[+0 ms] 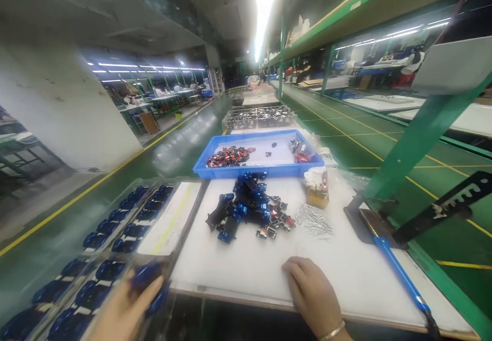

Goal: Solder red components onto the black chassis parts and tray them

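Note:
My left hand [128, 297] is at the left edge of the white worktop [230, 269], blurred by motion. Its fingers and thumb are closed around a glossy blue car-shaped shell [148, 277]. Below it lie clear trays [92, 259] with rows of similar dark blue shells [94, 295]. My right hand [311, 290] rests at the worktop's front edge, fingers curled together and its palm hidden. In front of the hands lies a heap of black and blue parts [246, 203]. Small red, black and silver pieces [274, 220] lie beside it, then a pile of thin metal pins [315, 220].
Behind the heap stands a blue tray [265, 169] holding small red and black parts. A small yellow box [318, 196] stands right of it. On the right are a blue-handled lever [400, 272] and a green post [407, 151]. A white sheet [169, 218] lies at the left.

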`<state>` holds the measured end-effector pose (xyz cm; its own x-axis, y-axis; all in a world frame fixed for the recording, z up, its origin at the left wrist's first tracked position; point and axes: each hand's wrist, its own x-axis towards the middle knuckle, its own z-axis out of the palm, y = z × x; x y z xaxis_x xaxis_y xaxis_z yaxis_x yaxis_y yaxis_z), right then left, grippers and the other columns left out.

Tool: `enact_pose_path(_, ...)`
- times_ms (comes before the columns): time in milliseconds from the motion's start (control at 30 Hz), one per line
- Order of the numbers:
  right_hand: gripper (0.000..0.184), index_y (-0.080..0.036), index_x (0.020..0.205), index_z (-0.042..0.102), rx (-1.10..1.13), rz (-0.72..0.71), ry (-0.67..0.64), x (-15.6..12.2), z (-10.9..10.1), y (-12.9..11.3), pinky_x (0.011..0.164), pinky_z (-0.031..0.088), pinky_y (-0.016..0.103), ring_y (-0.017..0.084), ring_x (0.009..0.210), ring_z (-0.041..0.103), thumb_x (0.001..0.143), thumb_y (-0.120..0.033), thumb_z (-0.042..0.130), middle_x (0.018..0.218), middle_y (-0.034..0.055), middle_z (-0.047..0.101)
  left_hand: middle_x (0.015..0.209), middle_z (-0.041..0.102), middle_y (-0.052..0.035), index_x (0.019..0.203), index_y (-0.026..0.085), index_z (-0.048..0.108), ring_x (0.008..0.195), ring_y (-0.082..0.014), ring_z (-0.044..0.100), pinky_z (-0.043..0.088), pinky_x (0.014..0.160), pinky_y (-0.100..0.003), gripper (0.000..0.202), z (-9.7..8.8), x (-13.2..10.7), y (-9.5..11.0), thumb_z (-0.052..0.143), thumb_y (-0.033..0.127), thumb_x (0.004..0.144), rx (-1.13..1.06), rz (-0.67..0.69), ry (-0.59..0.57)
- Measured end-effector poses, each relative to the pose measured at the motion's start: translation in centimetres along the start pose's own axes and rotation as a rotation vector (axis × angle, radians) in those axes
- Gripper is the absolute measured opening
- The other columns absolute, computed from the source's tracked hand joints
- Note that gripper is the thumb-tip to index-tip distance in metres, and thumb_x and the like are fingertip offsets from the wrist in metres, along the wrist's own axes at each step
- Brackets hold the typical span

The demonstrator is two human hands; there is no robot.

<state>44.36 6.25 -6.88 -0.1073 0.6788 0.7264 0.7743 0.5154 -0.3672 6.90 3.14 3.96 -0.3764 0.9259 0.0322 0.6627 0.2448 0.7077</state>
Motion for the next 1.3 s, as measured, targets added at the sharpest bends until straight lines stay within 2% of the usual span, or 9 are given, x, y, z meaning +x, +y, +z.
enact_pose_path(67, 0.025, -0.023, 0.091, 0.060, 0.081, 0.026, -0.083, 0.5, -0.7, -0.2, 0.069, 0.052, 0.029, 0.016, 0.077, 0.063, 0.095, -0.010, 0.039, 0.087, 0.0026, 0.066, 0.102, 0.076, -0.0065, 0.101, 0.021, 0.068, 0.111, -0.0355, 0.066, 0.053, 0.101, -0.050, 0.059, 3.1, 2.0, 3.1, 0.073, 0.065, 0.062, -0.199, -0.057, -0.041)
enact_pose_path(200, 0.031, -0.022, 0.104, 0.061, 0.305, 0.057, -0.345, 2.8, -1.9, -2.0, 0.079, 0.055, 0.026, 0.015, 0.089, 0.065, 0.090, -0.005, 0.040, 0.096, 0.0028, 0.068, 0.126, 0.068, -0.0125, 0.114, 0.017, 0.062, 0.128, -0.0337, 0.056, 0.040, 0.114, -0.050, 0.066, 8.1, 5.3, 7.4, 0.073, 0.061, 0.066, -0.488, -0.028, -0.118)
enact_pose_path(333, 0.034, -0.021, 0.118, 0.059, 0.367, -0.025, -0.629, 6.3, -0.4, -5.0, 0.096, 0.050, 0.032, 0.018, 0.107, 0.061, 0.088, -0.006, 0.050, 0.115, 0.0061, 0.067, 0.129, 0.067, -0.0133, 0.112, 0.017, 0.062, 0.129, -0.0312, 0.056, 0.039, 0.115, -0.047, 0.054, 10.7, 6.7, 8.3, 0.073, 0.052, 0.072, -0.620, 0.012, -0.165)
enact_pose_path(500, 0.042, -0.014, 0.129, 0.056, 0.181, -0.189, -0.870, 9.9, 3.6, -7.0, 0.094, 0.049, 0.044, 0.028, 0.110, 0.057, 0.088, -0.019, 0.063, 0.123, 0.0139, 0.063, 0.124, 0.070, -0.0122, 0.113, 0.017, 0.061, 0.122, -0.0285, 0.062, 0.045, 0.109, -0.046, 0.044, 12.6, 7.7, 8.6, 0.071, 0.041, 0.076, -0.714, 0.035, -0.192)
enact_pose_path(633, 0.048, -0.013, 0.136, 0.051, 0.139, -0.171, -0.922, 11.6, 5.4, -6.6, 0.095, 0.046, 0.047, 0.030, 0.111, 0.055, 0.089, -0.019, 0.062, 0.124, 0.0154, 0.061, 0.114, 0.073, -0.0111, 0.109, 0.017, 0.062, 0.114, -0.0275, 0.066, 0.048, 0.105, -0.046, 0.040, 13.8, 9.6, 8.5, 0.071, 0.039, 0.077, -0.738, 0.032, -0.180)
enact_pose_path(767, 0.054, -0.014, 0.140, 0.048, 0.117, -0.114, -0.925, 12.8, 6.2, -5.5, 0.098, 0.043, 0.048, 0.032, 0.118, 0.051, 0.088, -0.019, 0.061, 0.130, 0.0158, 0.059, 0.114, 0.073, -0.0117, 0.107, 0.016, 0.066, 0.116, -0.0289, 0.065, 0.047, 0.106, -0.043, 0.045, 14.6, 11.7, 8.5, 0.077, 0.042, 0.072, -0.782, 0.059, -0.162)
enact_pose_path(933, 0.057, -0.019, 0.143, 0.046, 0.079, -0.112, -0.915, 14.1, 6.9, -5.0, 0.094, 0.046, 0.045, 0.030, 0.117, 0.053, 0.087, -0.020, 0.059, 0.133, 0.0136, 0.059, 0.115, 0.073, -0.0125, 0.108, 0.017, 0.066, 0.117, -0.0306, 0.063, 0.046, 0.105, -0.044, 0.050, 15.5, 13.9, 9.2, 0.081, 0.042, 0.067, -0.821, 0.076, -0.191)
enact_pose_path(1033, 0.059, -0.018, 0.144, 0.046, 0.050, -0.096, -0.902, 14.7, 7.4, -5.1, 0.093, 0.047, 0.044, 0.030, 0.116, 0.055, 0.086, -0.021, 0.060, 0.134, 0.0139, 0.059, 0.107, 0.074, -0.0124, 0.101, 0.017, 0.069, 0.112, -0.0304, 0.065, 0.047, 0.102, -0.043, 0.048, 15.7, 15.2, 9.7, 0.083, 0.041, 0.063, -0.815, 0.063, -0.204)
enact_pose_path(1300, 0.056, -0.017, 0.140, 0.049, 0.012, -0.089, -0.847, 14.5, 7.9, -5.4, 0.091, 0.049, 0.046, 0.031, 0.112, 0.059, 0.085, -0.021, 0.060, 0.128, 0.0147, 0.063, 0.081, 0.075, -0.0079, 0.081, 0.014, 0.071, 0.085, -0.0258, 0.069, 0.052, 0.084, -0.036, 0.043, 16.0, 15.9, 10.0, 0.085, 0.046, 0.055, -0.817, 0.093, -0.199)
